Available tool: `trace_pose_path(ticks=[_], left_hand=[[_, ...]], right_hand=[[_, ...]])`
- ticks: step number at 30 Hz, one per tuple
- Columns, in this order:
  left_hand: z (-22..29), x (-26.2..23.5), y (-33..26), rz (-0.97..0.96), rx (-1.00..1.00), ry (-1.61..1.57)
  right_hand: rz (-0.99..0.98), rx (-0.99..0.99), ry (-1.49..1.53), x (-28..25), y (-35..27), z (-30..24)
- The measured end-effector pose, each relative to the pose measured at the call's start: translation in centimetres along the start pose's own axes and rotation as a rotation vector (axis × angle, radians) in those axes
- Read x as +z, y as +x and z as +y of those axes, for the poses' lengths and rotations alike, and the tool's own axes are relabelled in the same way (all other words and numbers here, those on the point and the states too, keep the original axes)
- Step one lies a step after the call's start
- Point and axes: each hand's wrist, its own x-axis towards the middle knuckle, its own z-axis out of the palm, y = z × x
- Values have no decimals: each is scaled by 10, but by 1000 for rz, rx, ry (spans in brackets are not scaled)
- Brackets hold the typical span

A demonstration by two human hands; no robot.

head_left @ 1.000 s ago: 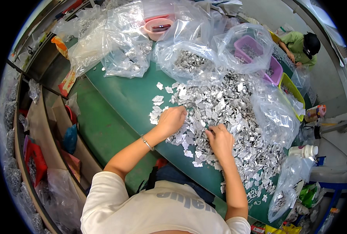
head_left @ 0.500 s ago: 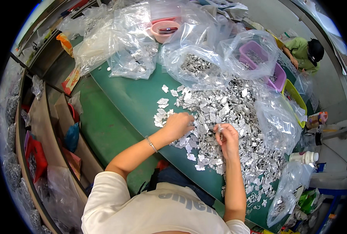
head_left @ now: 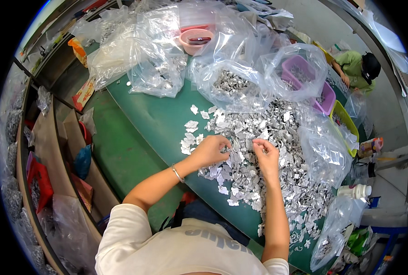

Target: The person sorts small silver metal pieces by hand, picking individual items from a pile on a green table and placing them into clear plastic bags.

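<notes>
A wide heap of small silver metal pieces [head_left: 277, 151] covers the right half of the green table [head_left: 158, 119]. My left hand [head_left: 211, 150] rests at the heap's near left edge, fingers pinched on a small silver piece [head_left: 229, 147]. Just to its right, my right hand [head_left: 266, 155] is curled with its fingertips pinching another small piece. The two hands almost meet over the heap. A thin bracelet [head_left: 178, 173] circles my left wrist.
Clear plastic bags [head_left: 156, 68] of the same pieces crowd the table's far side, with a pink bowl [head_left: 195, 40], purple tubs [head_left: 304, 75] and a yellow tray [head_left: 343, 121]. Another person in green [head_left: 357, 68] sits at the far right. Shelves with bags line the left.
Both hands have lifted from lying flat on the heap and drawn together, fingers now pinching small pieces. The view has tilted slightly.
</notes>
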Motion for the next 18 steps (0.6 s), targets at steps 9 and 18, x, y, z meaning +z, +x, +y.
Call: trace_pose_path(ticks=[9, 18], left_hand=[[-22, -17, 5, 44, -338, -566], [-11, -9, 53, 244, 6, 157]], right_hand=[[44, -173, -997, 31, 18, -12], [74, -241, -933, 19, 15, -14]])
